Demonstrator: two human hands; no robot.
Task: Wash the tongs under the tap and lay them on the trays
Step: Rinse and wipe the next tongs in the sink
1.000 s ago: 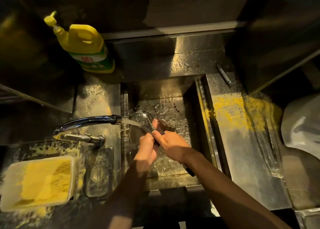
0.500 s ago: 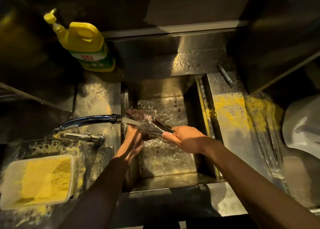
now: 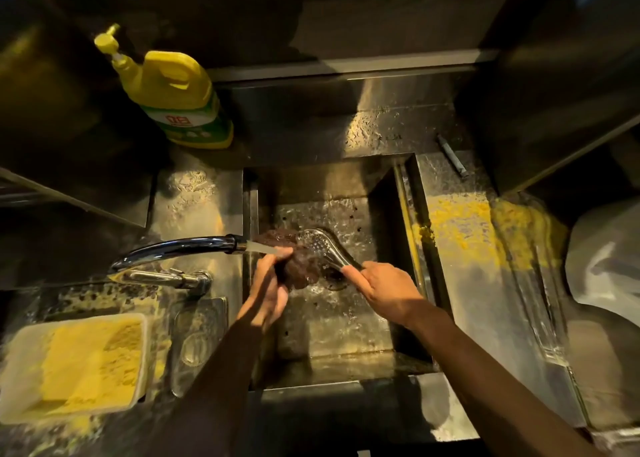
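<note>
A: Biggest first?
B: Sink [image 3: 346, 339]: square steel, wet, beaded floor. Counter [image 3: 464, 283] to its right: flat steel, smeared with yellow powder. Tub [image 3: 20, 349] at left: pale plastic, rectangular, holding yellow powder. Bottle [image 3: 173, 96] behind: glossy yellow jug, pump top.
A: Tap?
B: Tap [image 3: 180, 247]: curved chrome spout, water running.
A: Change since half a second ago?
B: Left fingers lay straight under the stream then; now they curl. The tongs' head was lost in spray, now shows clear.
A: Hands?
B: Left hand [image 3: 268, 294] clasps a dark wet lump [image 3: 301, 269] under the stream; what it is, cannot tell. Right hand [image 3: 384, 290] grips the tongs [image 3: 320, 247] by the handle, over the sink. Perforated oval steel head sits just past the stream, touching the lump.
</note>
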